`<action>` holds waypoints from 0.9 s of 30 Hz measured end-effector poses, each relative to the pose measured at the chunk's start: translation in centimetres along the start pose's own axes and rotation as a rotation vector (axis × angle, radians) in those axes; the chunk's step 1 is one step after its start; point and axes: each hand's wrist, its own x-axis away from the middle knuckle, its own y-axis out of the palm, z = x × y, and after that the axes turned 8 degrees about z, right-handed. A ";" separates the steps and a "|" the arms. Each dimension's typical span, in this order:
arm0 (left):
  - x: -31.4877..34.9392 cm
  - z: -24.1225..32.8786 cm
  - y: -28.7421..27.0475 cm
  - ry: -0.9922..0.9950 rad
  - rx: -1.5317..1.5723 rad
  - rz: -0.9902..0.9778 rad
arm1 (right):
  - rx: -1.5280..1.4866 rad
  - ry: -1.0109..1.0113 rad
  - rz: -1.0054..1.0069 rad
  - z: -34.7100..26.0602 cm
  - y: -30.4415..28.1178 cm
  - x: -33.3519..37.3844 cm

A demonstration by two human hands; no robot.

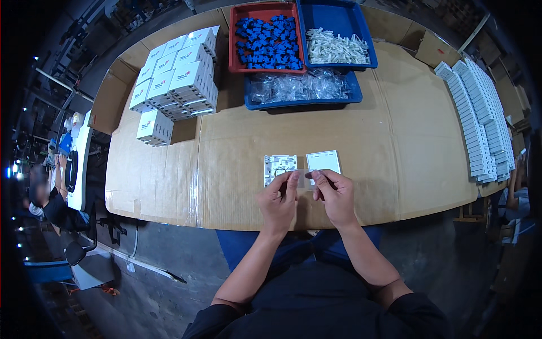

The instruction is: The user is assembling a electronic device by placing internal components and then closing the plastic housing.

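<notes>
Between my two hands, over the front middle of the table, is a small clear plastic piece [304,179]. My left hand [279,198] pinches its left side between thumb and fingers. On the other side my right hand [337,199] grips it the same way, fingers curled. Just beyond my left hand a square white housing [276,164] lies with its inner side up, showing fittings and a dark curved part. Beside it, behind my right hand, lies a flat white cover plate [324,160]. My fingers hide the near edges of both.
A red tray [231,53] of blue parts and a blue tray [371,48] of white slim parts stand at the back. Before them sits a blue tray [305,106] of clear plastic pieces. White boxes [169,79] are stacked left, white units [474,118] right. Another person [56,198] sits far left.
</notes>
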 end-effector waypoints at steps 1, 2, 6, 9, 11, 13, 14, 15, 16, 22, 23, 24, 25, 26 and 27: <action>-0.3 0.1 -0.3 0.128 -0.117 -0.011 | -0.030 0.048 -0.040 -0.3 -0.2 0.0; -0.5 0.1 -0.4 0.127 -0.118 -0.010 | -0.059 0.095 -0.080 -0.5 -0.2 0.0; -0.7 -0.6 -0.7 0.031 -0.017 -0.029 | -0.131 0.092 -0.041 -0.5 0.4 0.1; -1.5 0.4 -1.3 -0.188 0.143 0.064 | -0.193 0.097 0.054 -0.3 -0.5 -0.6; -2.3 -0.2 -2.4 -0.204 0.179 0.010 | -0.178 0.092 0.026 -0.4 -1.4 -1.0; -2.3 -0.4 -2.6 -0.216 0.170 -0.121 | -0.173 0.107 -0.013 -0.4 -1.6 -1.0; -1.9 -0.5 -2.5 -0.229 0.161 -0.209 | -0.172 0.108 -0.012 -0.4 -1.6 -1.0; -1.4 -0.8 -2.5 -0.261 0.191 -0.278 | -0.149 0.116 -0.012 -0.3 -1.5 -0.9; -0.8 -0.9 -2.3 -0.266 0.191 -0.294 | -0.127 0.123 -0.011 -0.2 -1.4 -1.0; -0.3 -1.4 -1.9 -0.289 0.207 -0.266 | -0.088 0.155 -0.085 0.4 -1.6 -1.4; -0.4 -1.4 -1.9 -0.296 0.192 -0.225 | -0.088 0.155 -0.086 0.6 -1.2 -1.5; -0.4 -1.4 -1.9 -0.304 0.176 -0.185 | -0.074 0.048 0.020 0.8 -0.6 -1.6; -0.3 -1.3 -1.8 -0.305 0.177 -0.185 | -0.060 -0.060 0.127 0.9 -0.3 -1.6; -0.3 -1.2 -1.8 -0.296 0.153 -0.147 | -0.059 -0.060 0.127 0.6 -0.6 -1.5; -0.2 -1.2 -1.7 -0.288 0.129 -0.109 | 0.115 -0.195 0.119 0.0 -1.1 -1.2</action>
